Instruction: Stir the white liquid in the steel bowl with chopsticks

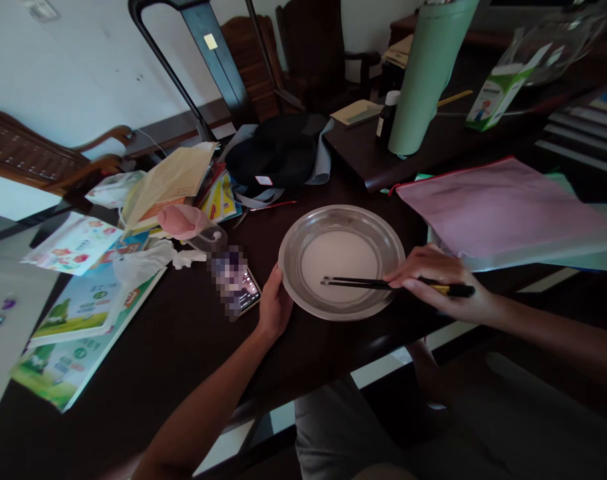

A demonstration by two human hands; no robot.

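Note:
A round metal bowl [341,212] stands on the dark table in front of me, with a smooth whitish layer [338,257] inside; whether it is liquid or powder I cannot tell. My left hand [275,305] grips the bowl's left rim, its fingers partly hidden beneath the edge. Held in my right hand [436,280] is a pair of black chopsticks [356,283] with gold bands near the back ends. Their tips reach over the middle of the bowl, close together, at or just above the white layer. Left of the bowl lies a lit phone [248,293], partly pixelated.
Books and cartons [78,327], tissues [146,260] and a pink-topped clear object [183,220] lie at left. Behind the bowl sits a black bag [273,150]. A pink zip pouch [498,207] lies at right, with a tall green bottle [426,80] on a raised surface behind.

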